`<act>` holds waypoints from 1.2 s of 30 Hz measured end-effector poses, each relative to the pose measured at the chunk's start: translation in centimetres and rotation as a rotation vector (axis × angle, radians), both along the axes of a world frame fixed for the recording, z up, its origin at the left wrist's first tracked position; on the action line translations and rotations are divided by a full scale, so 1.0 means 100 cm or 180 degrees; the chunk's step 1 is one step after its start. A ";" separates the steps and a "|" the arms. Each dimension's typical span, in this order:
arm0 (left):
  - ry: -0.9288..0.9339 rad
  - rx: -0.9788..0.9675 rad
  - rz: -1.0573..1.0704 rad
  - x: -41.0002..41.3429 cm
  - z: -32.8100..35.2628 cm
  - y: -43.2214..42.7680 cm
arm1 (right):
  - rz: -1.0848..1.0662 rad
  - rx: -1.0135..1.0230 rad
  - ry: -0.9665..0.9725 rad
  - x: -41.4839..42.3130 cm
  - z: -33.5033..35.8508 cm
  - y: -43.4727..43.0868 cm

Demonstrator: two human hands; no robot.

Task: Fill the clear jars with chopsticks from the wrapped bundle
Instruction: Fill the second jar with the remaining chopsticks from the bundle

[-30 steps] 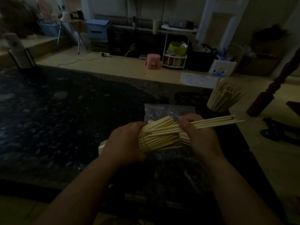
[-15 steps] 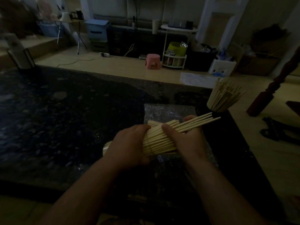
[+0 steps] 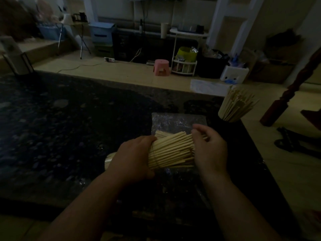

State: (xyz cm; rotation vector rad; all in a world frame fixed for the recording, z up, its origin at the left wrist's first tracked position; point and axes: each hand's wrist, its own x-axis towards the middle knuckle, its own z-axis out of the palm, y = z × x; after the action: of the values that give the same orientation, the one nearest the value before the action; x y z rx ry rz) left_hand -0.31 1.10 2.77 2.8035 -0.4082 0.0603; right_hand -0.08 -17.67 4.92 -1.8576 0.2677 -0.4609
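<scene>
Several sticks [image 3: 175,139] that jutted past my right grip [image 3: 210,150] a second ago lie back in the bundle [image 3: 171,153], left grip [image 3: 133,159] and right both clamped on it, so nothing is freed for the jar [image 3: 232,110] yet.

bundle [image 3: 171,151] ends: covered by left hand [image 3: 133,157] and right hand [image 3: 210,150] | right hand's grip: unclear | jar [image 3: 231,112], right of centre: glass lost in dimness | forearms: cut by bottom edge | upper left: blurred clutter

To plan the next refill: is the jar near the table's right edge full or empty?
Full, it seems: a dense bunch of chopsticks stands in the jar, fanning out above its rim.
</scene>
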 end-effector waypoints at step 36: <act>-0.0160 -0.1469 0.1076 0.002 0.008 0.016 | 0.1827 -0.2709 0.1812 0.005 -0.039 -0.030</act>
State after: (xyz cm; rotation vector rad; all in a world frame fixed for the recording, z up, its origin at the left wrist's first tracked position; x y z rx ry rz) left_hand -0.07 2.66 3.53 2.3841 0.0706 0.2636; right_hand 0.46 -20.69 1.06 -2.7443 -0.1285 0.4444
